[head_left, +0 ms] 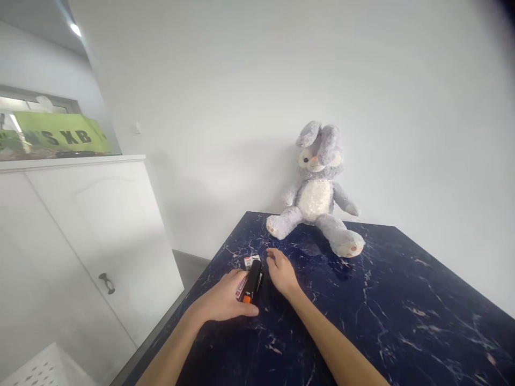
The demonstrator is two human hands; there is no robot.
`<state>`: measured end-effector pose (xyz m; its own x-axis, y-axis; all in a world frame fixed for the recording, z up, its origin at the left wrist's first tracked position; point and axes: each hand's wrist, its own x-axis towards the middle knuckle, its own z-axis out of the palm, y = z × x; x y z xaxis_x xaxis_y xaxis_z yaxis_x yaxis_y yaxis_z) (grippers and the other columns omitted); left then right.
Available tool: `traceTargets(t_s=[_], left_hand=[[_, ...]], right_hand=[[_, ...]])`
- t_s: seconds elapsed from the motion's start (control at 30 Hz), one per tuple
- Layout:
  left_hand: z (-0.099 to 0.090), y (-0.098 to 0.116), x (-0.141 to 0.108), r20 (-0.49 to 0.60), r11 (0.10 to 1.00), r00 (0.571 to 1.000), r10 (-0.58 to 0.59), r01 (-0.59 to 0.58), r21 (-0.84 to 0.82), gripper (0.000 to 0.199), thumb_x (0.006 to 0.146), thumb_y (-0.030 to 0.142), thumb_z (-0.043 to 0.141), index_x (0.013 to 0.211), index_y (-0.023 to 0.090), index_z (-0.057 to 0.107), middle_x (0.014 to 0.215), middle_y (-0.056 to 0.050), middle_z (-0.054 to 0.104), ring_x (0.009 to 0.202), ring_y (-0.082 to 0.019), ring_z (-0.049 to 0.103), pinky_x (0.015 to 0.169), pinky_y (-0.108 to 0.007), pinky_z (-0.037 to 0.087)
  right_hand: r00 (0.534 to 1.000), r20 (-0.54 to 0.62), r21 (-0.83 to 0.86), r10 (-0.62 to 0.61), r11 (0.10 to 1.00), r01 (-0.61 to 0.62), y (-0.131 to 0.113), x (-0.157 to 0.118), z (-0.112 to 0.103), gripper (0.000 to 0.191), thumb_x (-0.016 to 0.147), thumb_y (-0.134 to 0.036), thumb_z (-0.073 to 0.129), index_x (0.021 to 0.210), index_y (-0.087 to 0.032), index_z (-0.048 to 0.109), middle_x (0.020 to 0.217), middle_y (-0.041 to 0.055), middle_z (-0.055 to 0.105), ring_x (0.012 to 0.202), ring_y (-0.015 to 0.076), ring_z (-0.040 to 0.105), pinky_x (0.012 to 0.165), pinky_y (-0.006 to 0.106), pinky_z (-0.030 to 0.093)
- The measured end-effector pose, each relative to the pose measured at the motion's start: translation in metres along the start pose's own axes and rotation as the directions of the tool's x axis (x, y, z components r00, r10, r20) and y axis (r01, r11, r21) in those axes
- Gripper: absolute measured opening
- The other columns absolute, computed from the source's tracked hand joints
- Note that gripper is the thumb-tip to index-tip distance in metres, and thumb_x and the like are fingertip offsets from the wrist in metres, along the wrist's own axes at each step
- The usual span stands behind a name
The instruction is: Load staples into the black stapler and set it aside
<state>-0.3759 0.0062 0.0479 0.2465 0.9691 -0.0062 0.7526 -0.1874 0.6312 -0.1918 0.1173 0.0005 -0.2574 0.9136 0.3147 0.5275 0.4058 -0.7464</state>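
Note:
A black stapler with an orange patch at its near end is on the dark blue marbled table. Against its left side is a small white and pink box, partly covered. Another small white box with red print shows at the stapler's far end. My left hand is wrapped round the stapler from the left, thumb across the near end; its fingertips are partly hidden. Just right of the stapler, my right hand rests near the table, fingers loosely bent and apart, with nothing visible in them.
A grey and white plush rabbit sits at the table's back edge against the white wall. To the left stands a white cabinet with a green bag on top. A white perforated box is at lower left.

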Motion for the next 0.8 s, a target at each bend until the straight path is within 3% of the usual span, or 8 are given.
traceTargets(t_s=[0.07, 0.13, 0.3, 0.37, 0.5, 0.6, 0.7, 0.8], left_hand=[[0.005, 0.000, 0.001, -0.049, 1.000, 0.998, -0.028, 0.027, -0.009, 0.056, 0.074, 0.048, 0.072, 0.124, 0.025, 0.058, 0.126, -0.009, 0.056, 0.105, -0.029, 0.059, 0.084, -0.038, 0.050], [0.006, 0.000, 0.002, -0.078, 1.000, 0.997, -0.018, 0.017, -0.018, 0.047, 0.074, 0.041, 0.071, 0.118, 0.025, 0.061, 0.131, -0.009, 0.053, 0.101, -0.028, 0.060, 0.082, -0.036, 0.051], [0.003, -0.002, 0.000, -0.100, 1.000, 0.995, 0.006, -0.006, -0.007, 0.050, 0.069, 0.026, 0.070, 0.118, 0.028, 0.064, 0.142, -0.007, 0.045, 0.107, -0.029, 0.061, 0.087, -0.036, 0.052], [0.000, -0.004, -0.001, -0.092, 1.000, 0.996, 0.020, -0.020, 0.001, 0.055, 0.069, 0.029, 0.071, 0.123, 0.029, 0.063, 0.143, -0.006, 0.044, 0.109, -0.030, 0.061, 0.087, -0.037, 0.053], [-0.011, -0.013, -0.007, -0.012, 0.997, 0.997, 0.071, -0.071, -0.014, 0.080, 0.069, 0.042, 0.077, 0.143, 0.033, 0.047, 0.150, -0.007, 0.040, 0.123, -0.033, 0.054, 0.095, -0.040, 0.051], [-0.025, -0.023, -0.010, 0.106, 0.998, 0.992, 0.064, -0.061, -0.031, 0.085, 0.072, 0.049, 0.076, 0.147, 0.030, 0.042, 0.153, -0.007, 0.040, 0.135, -0.035, 0.042, 0.108, -0.043, 0.040], [-0.034, -0.029, -0.011, 0.154, 0.995, 0.988, -0.008, 0.023, -0.099, 0.073, 0.080, 0.051, 0.069, 0.146, 0.031, 0.044, 0.149, -0.005, 0.047, 0.131, -0.033, 0.047, 0.106, -0.042, 0.041], [-0.034, -0.030, -0.010, 0.173, 0.986, 0.985, -0.007, 0.036, -0.161, 0.077, 0.077, 0.050, 0.072, 0.146, 0.031, 0.043, 0.145, -0.006, 0.051, 0.125, -0.032, 0.053, 0.102, -0.041, 0.044]], right_hand=[[0.988, 0.100, 0.023, -0.117, 0.993, 0.115, 0.007, 0.015, 0.003, 0.047, 0.082, -0.009, 0.045, 0.122, -0.022, 0.064, 0.125, 0.0048, 0.066, 0.115, 0.0201, 0.057, 0.102, 0.034, 0.039], [0.958, 0.193, 0.059, -0.213, 0.977, 0.205, 0.009, 0.023, 0.008, 0.048, 0.078, -0.006, 0.047, 0.115, -0.026, 0.070, 0.115, 0.0005, 0.072, 0.109, 0.0190, 0.060, 0.100, 0.032, 0.041], [0.912, 0.266, 0.121, -0.311, 0.950, 0.289, 0.009, 0.017, 0.011, 0.049, 0.078, -0.004, 0.043, 0.107, -0.029, 0.074, 0.100, -0.0014, 0.075, 0.102, 0.0189, 0.061, 0.096, 0.033, 0.045], [0.916, 0.258, 0.124, -0.308, 0.950, 0.285, 0.010, 0.009, 0.009, 0.058, 0.074, -0.001, 0.042, 0.115, -0.029, 0.071, 0.108, -0.0005, 0.073, 0.107, 0.0185, 0.061, 0.098, 0.033, 0.044], [0.968, 0.139, 0.073, -0.210, 0.977, 0.201, 0.014, -0.012, 0.004, 0.067, 0.072, 0.003, 0.038, 0.130, -0.021, 0.061, 0.126, 0.0064, 0.066, 0.118, 0.0200, 0.056, 0.105, 0.037, 0.039], [0.982, 0.101, 0.052, -0.160, 0.987, 0.155, 0.014, -0.025, 0.000, 0.059, 0.073, 0.001, 0.039, 0.120, -0.022, 0.066, 0.114, 0.0052, 0.070, 0.111, 0.0196, 0.059, 0.101, 0.033, 0.043], [0.984, 0.107, 0.053, -0.145, 0.989, 0.140, 0.011, -0.031, -0.003, 0.054, 0.073, -0.002, 0.042, 0.114, -0.024, 0.069, 0.104, 0.0030, 0.072, 0.106, 0.0190, 0.062, 0.096, 0.030, 0.046], [0.985, 0.095, 0.068, -0.145, 0.988, 0.139, 0.008, -0.031, -0.006, 0.051, 0.073, -0.003, 0.042, 0.111, -0.023, 0.070, 0.104, 0.0030, 0.073, 0.100, 0.0190, 0.065, 0.094, 0.030, 0.047]])
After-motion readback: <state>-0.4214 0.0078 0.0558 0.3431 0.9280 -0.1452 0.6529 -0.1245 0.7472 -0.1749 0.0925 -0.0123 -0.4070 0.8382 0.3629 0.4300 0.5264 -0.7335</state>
